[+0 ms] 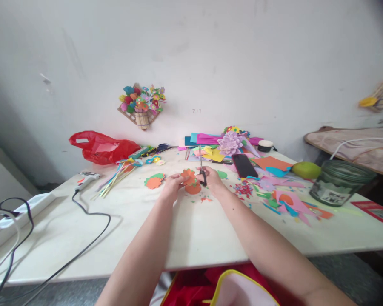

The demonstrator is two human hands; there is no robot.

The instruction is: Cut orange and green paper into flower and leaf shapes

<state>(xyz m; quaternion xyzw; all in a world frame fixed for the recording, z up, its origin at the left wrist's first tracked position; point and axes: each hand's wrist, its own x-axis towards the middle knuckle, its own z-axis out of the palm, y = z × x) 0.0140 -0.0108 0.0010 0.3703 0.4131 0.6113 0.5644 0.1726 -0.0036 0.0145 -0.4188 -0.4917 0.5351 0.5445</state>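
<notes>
In the middle of the table my left hand [173,186] pinches an orange scalloped paper flower [189,175] by its left edge. My right hand [212,180] is wrapped round the dark handles of a pair of scissors [202,172], whose blades point up and away from me, just right of the flower. Below the held flower lies another orange cutout [193,188] with some green at its edge. To the left of my left hand are an orange cutout [153,182] and a green one partly under it. Small orange scraps [206,199] lie near my wrists.
A glue gun [87,180] with a black cable and a power strip [28,208] are on the left, a red plastic bag [105,148] behind. To the right are a phone [244,165], coloured scraps [290,204], a green fruit [306,170] and a glass jar [333,187].
</notes>
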